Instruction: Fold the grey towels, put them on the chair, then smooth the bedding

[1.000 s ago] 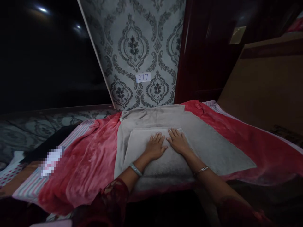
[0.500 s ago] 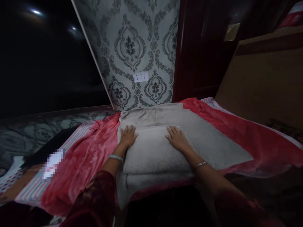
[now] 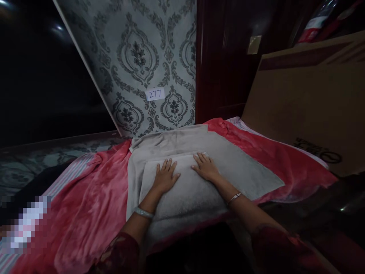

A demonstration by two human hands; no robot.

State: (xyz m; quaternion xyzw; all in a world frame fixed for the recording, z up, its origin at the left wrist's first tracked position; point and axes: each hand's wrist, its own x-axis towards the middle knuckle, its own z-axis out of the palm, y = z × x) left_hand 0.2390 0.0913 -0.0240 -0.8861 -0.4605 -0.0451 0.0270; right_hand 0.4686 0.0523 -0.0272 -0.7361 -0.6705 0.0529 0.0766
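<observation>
A plush grey cloth (image 3: 182, 190), folded into a thick rectangle, lies near the front edge of the surface. My left hand (image 3: 166, 176) rests flat on its upper left part, fingers spread. On its upper right, near the far edge, my right hand (image 3: 205, 167) lies flat with the palm down. Beneath the folded piece a larger grey cloth (image 3: 242, 161) is spread out, reaching back to the wall and to the right. Under that shows a red plush blanket (image 3: 97, 198) on both sides.
A big cardboard box (image 3: 308, 99) stands at the right, with a bottle (image 3: 316, 24) behind its top edge. A dark screen (image 3: 48, 76) is at the left. Patterned wallpaper (image 3: 138, 49) bears a paper label reading 277 (image 3: 155, 94). Striped fabric (image 3: 68, 173) shows at the left.
My left hand has moved inward from the folded cloth's left edge onto its top. My right hand stays flat in about the same place. The camera view has turned to the right.
</observation>
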